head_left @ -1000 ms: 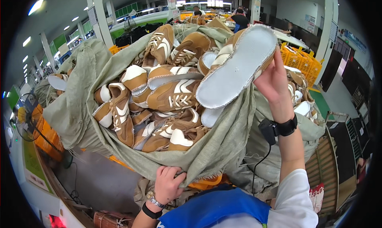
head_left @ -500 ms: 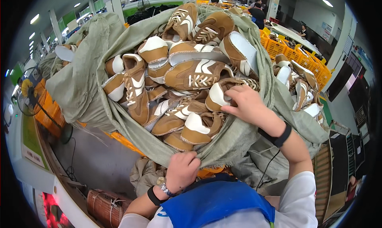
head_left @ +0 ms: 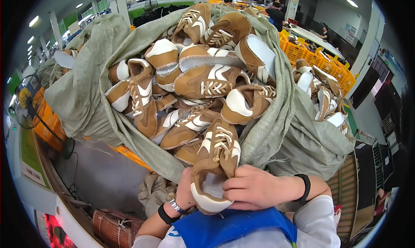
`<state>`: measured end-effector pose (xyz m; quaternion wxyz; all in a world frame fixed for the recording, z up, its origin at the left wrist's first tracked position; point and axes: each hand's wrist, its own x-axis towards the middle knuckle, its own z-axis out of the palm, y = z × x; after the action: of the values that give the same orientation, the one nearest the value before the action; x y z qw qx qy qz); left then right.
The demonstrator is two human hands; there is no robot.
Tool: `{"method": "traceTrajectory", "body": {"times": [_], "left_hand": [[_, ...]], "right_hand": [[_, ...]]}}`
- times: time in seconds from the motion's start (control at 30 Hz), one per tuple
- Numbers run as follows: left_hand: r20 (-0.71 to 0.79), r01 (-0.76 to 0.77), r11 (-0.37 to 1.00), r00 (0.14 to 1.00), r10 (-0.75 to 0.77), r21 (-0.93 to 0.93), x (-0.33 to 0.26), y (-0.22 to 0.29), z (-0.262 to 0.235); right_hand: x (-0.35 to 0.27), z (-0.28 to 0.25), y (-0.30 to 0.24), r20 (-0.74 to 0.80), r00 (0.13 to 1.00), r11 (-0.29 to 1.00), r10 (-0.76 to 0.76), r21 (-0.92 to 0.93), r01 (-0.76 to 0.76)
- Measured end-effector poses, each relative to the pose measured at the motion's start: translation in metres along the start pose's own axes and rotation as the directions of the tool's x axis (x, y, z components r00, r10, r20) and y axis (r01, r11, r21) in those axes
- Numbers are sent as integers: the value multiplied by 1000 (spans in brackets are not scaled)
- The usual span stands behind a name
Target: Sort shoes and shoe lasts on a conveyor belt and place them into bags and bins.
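A brown sneaker [head_left: 216, 155] with white stripes and white laces stands out from the near edge of the pile, its toe pointing away and its white heel close to my blue apron [head_left: 242, 224]. My right hand [head_left: 253, 189] is closed on the sneaker's collar at its right side. My left hand [head_left: 186, 191] lies against the left side of the heel, with its fingers hidden behind the shoe. More brown and white sneakers [head_left: 207, 81] fill the big grey-green woven sack [head_left: 71, 94] beyond my hands, lying at all angles.
On the right, a second sack [head_left: 322, 150] holds more of these shoes. Yellow crates [head_left: 317, 59] stand behind it. A fan [head_left: 30, 101] is at the left, near a white machine [head_left: 32, 178]. A reddish-brown bundle [head_left: 113, 226] sits low at the left. Other people [head_left: 275, 14] are farther back.
My right hand has moved from a shoe in the pile toward me and now grips a sneaker at the sack's near edge. My left hand, earlier at the sack's rim, is now beside this shoe.
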<state>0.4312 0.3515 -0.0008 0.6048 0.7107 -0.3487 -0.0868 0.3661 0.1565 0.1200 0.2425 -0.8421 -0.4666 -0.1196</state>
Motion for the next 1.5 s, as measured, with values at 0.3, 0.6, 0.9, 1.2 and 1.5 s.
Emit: {"method": "traceTrajectory", "body": {"times": [0.3,0.6,0.9,1.2,1.5], "left_hand": [[150,-408,600,889,433,688,13,26,8],[120,-444,646,868,482,621,14,35,11],[159,-326,686,942,297,650,-15,22,3],[170,-357,672,929,329,649,-18,34,2],[0,-277,801,945,327,531,-19,27,-2]], "right_hand": [[-5,-53,18,-437,840,944,322,88,-317],[21,-9,88,-107,891,796,441,-412,-444],[38,-25,55,144,856,792,497,-477,-380],[81,57,61,244,958,639,150,-763,94],[117,-15,111,-79,945,686,317,-668,-286]]}}
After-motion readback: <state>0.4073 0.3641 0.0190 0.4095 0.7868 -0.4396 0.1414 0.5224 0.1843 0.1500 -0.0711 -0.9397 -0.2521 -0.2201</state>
